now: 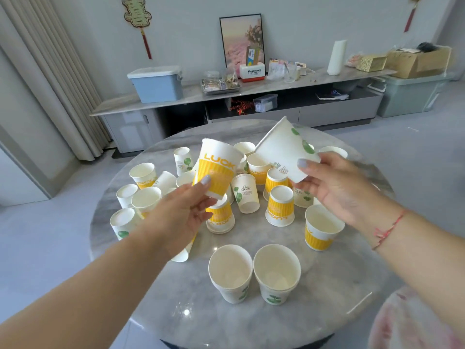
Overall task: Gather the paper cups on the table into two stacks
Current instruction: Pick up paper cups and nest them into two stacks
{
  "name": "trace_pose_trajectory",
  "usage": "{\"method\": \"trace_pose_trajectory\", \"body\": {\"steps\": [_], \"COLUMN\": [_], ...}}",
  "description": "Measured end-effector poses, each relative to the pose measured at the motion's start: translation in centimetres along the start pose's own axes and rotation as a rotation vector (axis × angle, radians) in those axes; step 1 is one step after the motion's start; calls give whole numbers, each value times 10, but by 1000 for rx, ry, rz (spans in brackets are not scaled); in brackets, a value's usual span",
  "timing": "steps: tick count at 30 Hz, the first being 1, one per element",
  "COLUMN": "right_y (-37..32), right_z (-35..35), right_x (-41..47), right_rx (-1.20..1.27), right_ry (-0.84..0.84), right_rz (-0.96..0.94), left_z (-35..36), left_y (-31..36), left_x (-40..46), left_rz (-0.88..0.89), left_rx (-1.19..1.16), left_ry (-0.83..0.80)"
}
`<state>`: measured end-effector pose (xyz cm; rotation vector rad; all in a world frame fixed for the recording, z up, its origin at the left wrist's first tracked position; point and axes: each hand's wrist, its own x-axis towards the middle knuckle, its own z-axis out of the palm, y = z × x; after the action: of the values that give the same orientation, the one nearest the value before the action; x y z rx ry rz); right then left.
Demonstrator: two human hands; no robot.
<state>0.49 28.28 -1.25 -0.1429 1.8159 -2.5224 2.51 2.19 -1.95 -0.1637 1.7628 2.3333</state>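
My left hand [185, 212] holds a yellow "LUCK" cup [218, 165] upright above the table. My right hand [337, 187] grips a white cup with green leaves [286, 149], tilted with its mouth to the upper left. Several paper cups, yellow-banded and green-leaf ones, stand scattered on the round marble table [327, 285], some upright and some upside down. Two white leaf cups [230, 272] [276, 272] stand upright side by side near the front edge. A yellow-banded cup [322, 226] stands upright under my right wrist. My left forearm hides some cups.
A low grey cabinet [226, 94] runs along the far wall, holding a blue box [157, 83], a tray, a framed picture and cardboard boxes. Curtains hang at the left. A pinkish cushion [417, 323] shows at the bottom right.
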Motion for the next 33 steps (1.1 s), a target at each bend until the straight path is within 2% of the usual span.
{"method": "trace_pose_trajectory", "body": {"steps": [3,9,11,14,17,21,26,30,33], "right_y": [17,25,31,40,51,54,54,50,39], "right_z": [16,18,18,17,9,3,2,5,5], "right_x": [-10,-26,-33,-43,-48,-54,-51,-51,-46], "right_rx": [21,-563,-679,-770,-791,-671,-784,-792,-816], "right_ry": [-98,-333,-399,-425,-422,-473,-495,-514,-449], "right_rz": [-14,-18,-5,5,1,94,34,39,38], "left_z": [14,9,3,-7,-16,-24,-28,-30,-32], "left_y": [-10,-18,-25,-38,-48,-53,-51,-48,-38], "left_x": [-8,-25,-32,-37,-37,-38,-37,-38,-38], "left_rz": [27,150,144,161,145,117,142,138,130], "left_rx": [24,486,628,660,714,865,929,971,974], "left_ry": [-132,-252,-264,-313,-303,-281,-201,-217,-175]}}
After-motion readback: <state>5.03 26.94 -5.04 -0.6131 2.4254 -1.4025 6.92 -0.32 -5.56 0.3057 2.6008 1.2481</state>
